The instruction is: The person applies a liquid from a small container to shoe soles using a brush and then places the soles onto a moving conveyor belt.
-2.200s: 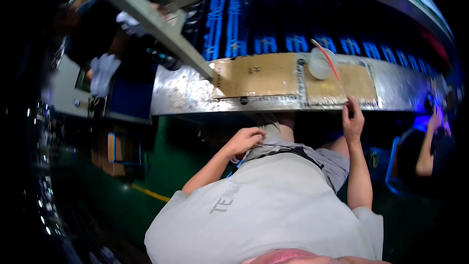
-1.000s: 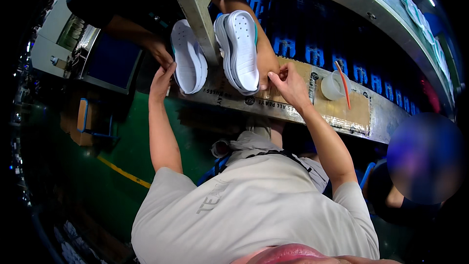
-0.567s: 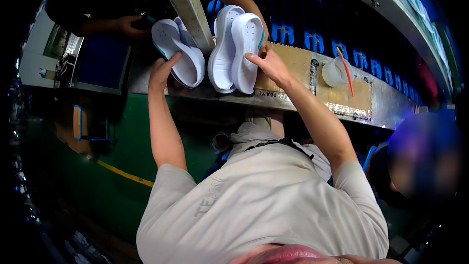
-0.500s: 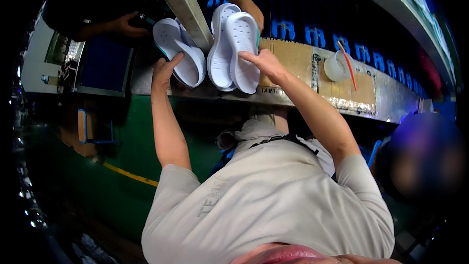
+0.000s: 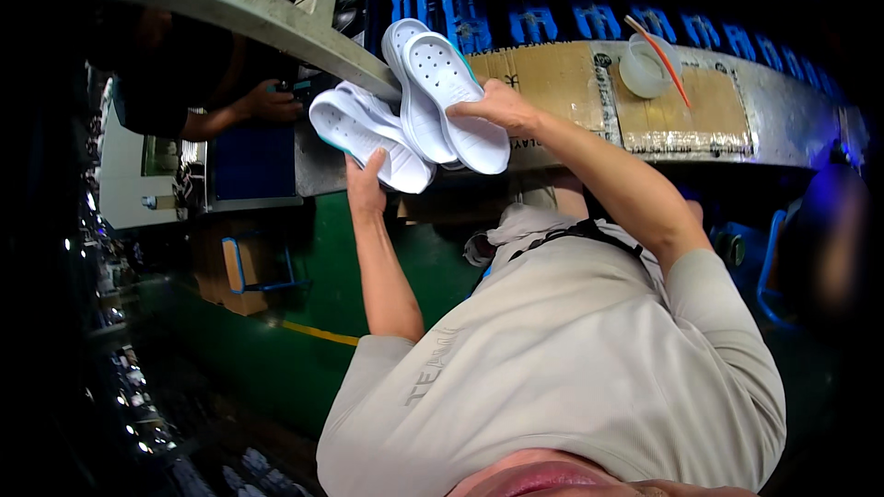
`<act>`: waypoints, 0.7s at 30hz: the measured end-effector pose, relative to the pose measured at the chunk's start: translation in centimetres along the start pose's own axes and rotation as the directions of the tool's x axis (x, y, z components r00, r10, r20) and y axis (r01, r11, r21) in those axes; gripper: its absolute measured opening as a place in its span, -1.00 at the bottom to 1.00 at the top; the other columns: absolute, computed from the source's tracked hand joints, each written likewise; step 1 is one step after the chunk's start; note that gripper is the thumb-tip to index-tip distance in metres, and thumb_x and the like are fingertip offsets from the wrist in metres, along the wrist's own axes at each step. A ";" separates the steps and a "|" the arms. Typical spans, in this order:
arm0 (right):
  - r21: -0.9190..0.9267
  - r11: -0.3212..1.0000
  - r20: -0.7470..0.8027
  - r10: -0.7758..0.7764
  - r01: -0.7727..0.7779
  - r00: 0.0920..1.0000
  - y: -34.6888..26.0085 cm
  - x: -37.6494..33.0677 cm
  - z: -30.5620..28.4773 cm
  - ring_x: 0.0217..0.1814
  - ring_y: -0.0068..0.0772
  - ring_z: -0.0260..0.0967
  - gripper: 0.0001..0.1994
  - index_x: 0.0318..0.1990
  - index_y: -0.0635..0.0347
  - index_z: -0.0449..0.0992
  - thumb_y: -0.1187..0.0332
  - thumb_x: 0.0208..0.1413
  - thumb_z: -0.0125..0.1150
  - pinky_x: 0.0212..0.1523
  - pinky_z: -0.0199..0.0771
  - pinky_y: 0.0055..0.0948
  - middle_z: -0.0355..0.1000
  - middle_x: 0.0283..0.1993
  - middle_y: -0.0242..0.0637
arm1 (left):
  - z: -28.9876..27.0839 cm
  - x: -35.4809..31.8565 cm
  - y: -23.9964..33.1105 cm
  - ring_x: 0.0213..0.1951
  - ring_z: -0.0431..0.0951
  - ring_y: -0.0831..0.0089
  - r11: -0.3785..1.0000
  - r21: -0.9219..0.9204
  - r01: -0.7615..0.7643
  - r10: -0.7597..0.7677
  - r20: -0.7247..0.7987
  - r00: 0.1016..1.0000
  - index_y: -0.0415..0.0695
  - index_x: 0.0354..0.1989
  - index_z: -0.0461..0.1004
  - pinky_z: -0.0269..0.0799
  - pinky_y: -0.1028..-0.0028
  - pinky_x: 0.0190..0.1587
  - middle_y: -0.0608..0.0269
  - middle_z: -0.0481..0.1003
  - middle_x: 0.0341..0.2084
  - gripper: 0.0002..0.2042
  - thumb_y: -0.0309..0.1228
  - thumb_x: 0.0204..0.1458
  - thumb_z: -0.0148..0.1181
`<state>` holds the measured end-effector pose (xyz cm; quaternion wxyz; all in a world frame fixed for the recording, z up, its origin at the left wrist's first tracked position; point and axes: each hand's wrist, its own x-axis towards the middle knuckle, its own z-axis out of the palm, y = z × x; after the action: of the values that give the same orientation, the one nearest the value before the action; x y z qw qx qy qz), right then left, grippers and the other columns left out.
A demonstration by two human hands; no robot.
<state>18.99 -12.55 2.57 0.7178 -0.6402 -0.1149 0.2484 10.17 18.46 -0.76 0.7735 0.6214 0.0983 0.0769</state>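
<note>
Left hand (image 5: 366, 186) is up at the worktop (image 5: 792, 124) edge, fingers curled under a white foam clog pair (image 5: 368, 133) w/ a teal trim line; thumb on the near side, so it's closed on the lower clog, soles facing the camera. Right hand (image 5: 497, 106) is just right of it, fingers pinched on the rim of a second white clog pair (image 5: 442, 97), perforated tops showing, toes pointing far-left. The two pairs overlap, touching in the middle, both held over the near edge of the worktop, left of center.

Worktop is a curved metal strip w/ brown cardboard sheet (image 5: 562, 83) taped on it. On the cardboard, right of the hands & well apart from them, sits a clear plastic cup (image 5: 645, 69) w/ a thin orange-handled brush (image 5: 658, 55) leaning out of it. Blue plastic crates (image 5: 552, 23) line the far side. A grey metal beam (image 5: 239, 23) slants across far-left, just above the clogs.

Far left, another person's hand (image 5: 272, 101) rests near a dark object; can't tell what it is. Below the worktop: green machine panel (image 5: 304, 313) w/ a yellow stripe. Wearer's grey T-shirt (image 5: 571, 359) fills the near side.
</note>
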 end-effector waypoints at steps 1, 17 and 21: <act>-0.003 1.000 -0.032 0.030 -0.031 0.999 -0.1 -0.6 -0.6 -0.05 -0.29 0.64 -0.31 0.18 0.33 0.56 0.05 -0.07 0.54 0.02 0.63 -0.33 0.63 0.02 -0.08 | 0.5 -1.2 -0.2 0.24 0.48 0.13 0.999 -0.028 -0.028 0.029 0.009 1.000 -0.28 0.46 0.11 0.39 0.17 0.33 0.00 0.39 0.25 -0.31 -0.60 0.14 0.24; -0.107 0.994 -0.173 0.015 -0.034 0.985 -1.4 -12.1 -10.5 0.19 -0.24 0.53 -0.19 0.40 0.18 0.40 0.05 0.02 0.52 0.26 0.48 -0.30 0.55 0.21 -0.08 | 13.8 -2.9 -0.2 0.28 0.40 0.14 0.961 0.270 -0.058 -0.051 0.378 0.925 -0.35 0.49 0.06 0.25 0.23 0.38 -0.03 0.36 0.29 -0.09 -0.31 0.04 0.49; -0.224 0.974 -0.253 -0.090 0.032 0.963 -1.9 -10.8 -11.8 0.19 -0.19 0.55 -0.19 0.38 0.19 0.42 -0.05 0.02 0.51 0.26 0.48 -0.27 0.56 0.21 -0.03 | 15.8 1.0 0.6 0.24 0.45 0.16 0.959 0.279 -0.049 -0.068 0.396 0.916 -0.34 0.46 0.12 0.33 0.25 0.34 -0.04 0.41 0.25 -0.12 -0.26 0.04 0.50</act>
<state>15.93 -28.22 4.25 0.6597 -0.7381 -0.0655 0.1255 15.01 3.86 3.09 0.6807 0.7274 -0.0495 -0.0707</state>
